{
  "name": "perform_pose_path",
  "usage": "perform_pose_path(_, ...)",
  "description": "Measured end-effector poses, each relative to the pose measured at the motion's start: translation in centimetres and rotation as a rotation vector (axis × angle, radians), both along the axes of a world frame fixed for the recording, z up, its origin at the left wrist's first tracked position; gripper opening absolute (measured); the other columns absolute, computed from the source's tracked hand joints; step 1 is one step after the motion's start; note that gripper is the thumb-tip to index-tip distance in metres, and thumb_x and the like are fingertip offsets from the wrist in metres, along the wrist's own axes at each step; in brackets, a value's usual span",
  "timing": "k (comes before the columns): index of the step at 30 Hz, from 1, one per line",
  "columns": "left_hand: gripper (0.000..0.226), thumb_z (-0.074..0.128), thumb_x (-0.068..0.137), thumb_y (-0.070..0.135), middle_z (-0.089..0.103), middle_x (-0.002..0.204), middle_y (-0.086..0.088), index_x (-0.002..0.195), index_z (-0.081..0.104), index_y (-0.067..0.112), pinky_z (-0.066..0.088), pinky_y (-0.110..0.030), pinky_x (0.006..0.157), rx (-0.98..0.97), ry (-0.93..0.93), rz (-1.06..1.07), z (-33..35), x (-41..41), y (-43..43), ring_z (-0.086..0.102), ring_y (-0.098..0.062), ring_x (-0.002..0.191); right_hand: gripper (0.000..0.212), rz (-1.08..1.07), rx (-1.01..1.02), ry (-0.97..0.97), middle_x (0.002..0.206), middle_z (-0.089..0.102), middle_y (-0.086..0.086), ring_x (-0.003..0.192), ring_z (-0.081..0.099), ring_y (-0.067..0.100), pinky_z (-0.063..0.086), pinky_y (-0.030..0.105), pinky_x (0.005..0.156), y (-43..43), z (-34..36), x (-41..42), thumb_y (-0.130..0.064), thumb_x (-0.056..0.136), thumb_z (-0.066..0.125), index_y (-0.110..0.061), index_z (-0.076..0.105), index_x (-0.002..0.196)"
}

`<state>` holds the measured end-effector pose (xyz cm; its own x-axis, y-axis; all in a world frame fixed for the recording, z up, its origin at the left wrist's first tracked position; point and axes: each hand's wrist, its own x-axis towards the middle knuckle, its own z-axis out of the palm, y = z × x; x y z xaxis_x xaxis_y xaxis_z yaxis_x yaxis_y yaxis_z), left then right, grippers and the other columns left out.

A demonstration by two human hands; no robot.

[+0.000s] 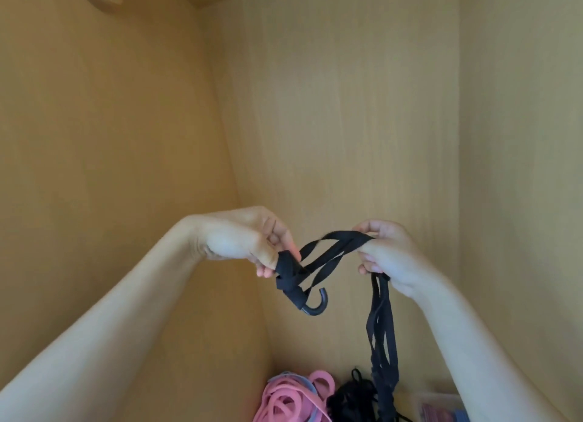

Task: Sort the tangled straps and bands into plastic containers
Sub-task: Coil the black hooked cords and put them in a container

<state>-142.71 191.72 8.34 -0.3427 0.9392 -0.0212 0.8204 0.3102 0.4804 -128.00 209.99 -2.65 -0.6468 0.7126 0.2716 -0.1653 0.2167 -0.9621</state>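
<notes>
Black elastic strap point(347, 235) with a hook point(324, 301) hangs between raised hands: the left hand point(239, 238) pinches its knotted end, the right hand point(388, 257) grips the gathered loops. Sorting looks far from done — pink bands point(284, 399) and a black tangle point(353, 396) lie heaped below, beside a blurred plastic container point(438, 404) whose contents I cannot make out.

Both bare forearms rise from the lower corners and lean toward each other, bringing the hands to about the same height with a small gap between them. The left hand point(249, 241) is bent at the wrist with its palm side turned to the camera, and its curled fingers and thumb pinch the wrapped end of a black strap point(334, 248) just below its fingertips. The right hand point(389, 257) is closed into a loose fist round the strap's gathered loops, seemingly with the thumb pressed on top, though the blur hides the exact grip.
</notes>
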Motion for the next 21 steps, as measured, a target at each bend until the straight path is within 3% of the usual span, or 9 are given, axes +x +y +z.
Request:
perform_pose_path(3, 0.025, 0.057, 0.089, -0.012, 0.070, 0.068, -0.014, 0.107, 0.071, -0.002, 0.052, -0.021, 0.060, -0.154, 0.075, 0.003, -1.1, -1.1, 0.3, 0.063, -0.010, 0.052, 0.012, -0.109, 0.143, -0.069, 0.061, 0.068, 0.000, 0.045, 0.049, 0.014, 0.052, 0.031, 0.058, -1.0, 0.5, 0.1, -0.013, 0.083, 0.076, -0.013, 0.064, 0.084)
perform_pose_path(5, 0.026, 0.056, 0.085, -0.006, 0.074, 0.070, -0.014, 0.100, 0.075, 0.004, 0.055, -0.024, 0.062, -0.176, 0.154, 0.064, -2.3, -1.3, 1.4, 0.065, -0.014, 0.056, 0.014, -0.162, 0.252, -0.070, 0.071, 0.073, 0.003, 0.048, 0.053, 0.011, 0.049, 0.028, 0.054, -2.4, 0.9, -0.4, -0.010, 0.081, 0.076, -0.016, 0.063, 0.081)
perform_pose_path(8, 0.016, 0.062, 0.084, 0.004, 0.061, 0.056, -0.005, 0.089, 0.076, 0.000, 0.044, -0.028, 0.049, 0.014, 0.265, 0.165, -4.0, -0.9, 3.2, 0.053, -0.019, 0.050, 0.022, -0.238, 0.393, -0.058, 0.064, 0.069, -0.006, 0.044, 0.051, 0.002, 0.044, 0.019, 0.044, -4.3, 1.5, -1.7, -0.007, 0.079, 0.073, -0.024, 0.061, 0.074)
perform_pose_path(12, 0.013, 0.061, 0.083, 0.005, 0.055, 0.061, -0.006, 0.078, 0.072, 0.003, 0.034, -0.030, 0.043, 0.359, 0.331, 0.304, -4.1, -1.4, 4.3, 0.042, -0.023, 0.052, 0.019, -0.291, 0.427, -0.080, 0.064, 0.065, -0.002, 0.041, 0.044, 0.004, 0.039, 0.019, 0.040, -5.4, 1.0, -1.4, -0.013, 0.085, 0.068, -0.025, 0.056, 0.076)
perform_pose_path(14, 0.022, 0.053, 0.077, -0.002, 0.050, 0.056, -0.002, 0.070, 0.070, 0.010, 0.034, -0.030, 0.043, 0.447, 0.294, 0.326, -4.2, -1.6, 4.3, 0.040, -0.026, 0.056, 0.019, -0.218, 0.454, -0.100, 0.066, 0.063, -0.003, 0.042, 0.044, 0.004, 0.039, 0.018, 0.041, -6.0, 0.5, -1.1, -0.021, 0.089, 0.069, -0.024, 0.053, 0.080)
perform_pose_path(17, 0.041, 0.049, 0.076, -0.005, 0.063, 0.061, -0.003, 0.064, 0.059, 0.033, 0.052, -0.037, 0.053, 0.631, 0.136, 0.372, -4.8, -1.6, 4.3, 0.057, -0.031, 0.066, 0.024, -0.100, 0.484, -0.088, 0.059, 0.053, -0.012, 0.045, 0.041, 0.005, 0.036, 0.016, 0.044, -7.0, -0.2, -1.0, -0.035, 0.090, 0.069, -0.024, 0.049, 0.083)
perform_pose_path(19, 0.038, 0.053, 0.081, -0.002, 0.070, 0.073, -0.002, 0.074, 0.059, 0.035, 0.055, -0.033, 0.056, 0.741, 0.000, 0.411, -5.3, -1.7, 4.4, 0.067, -0.024, 0.076, 0.026, -0.061, 0.464, -0.039, 0.054, 0.048, -0.014, 0.045, 0.038, 0.005, 0.035, 0.018, 0.045, -7.2, -0.4, -1.1, -0.038, 0.095, 0.064, -0.021, 0.048, 0.084)
perform_pose_path(21, 0.027, 0.059, 0.084, 0.000, 0.073, 0.076, -0.001, 0.090, 0.064, 0.025, 0.053, -0.026, 0.058, 0.812, -0.143, 0.428, -5.4, -1.8, 4.5, 0.072, -0.016, 0.075, 0.025, -0.053, 0.404, 0.001, 0.053, 0.048, -0.010, 0.048, 0.040, 0.010, 0.039, 0.029, 0.048, -6.8, -0.6, -1.1, -0.033, 0.101, 0.057, -0.015, 0.049, 0.085)
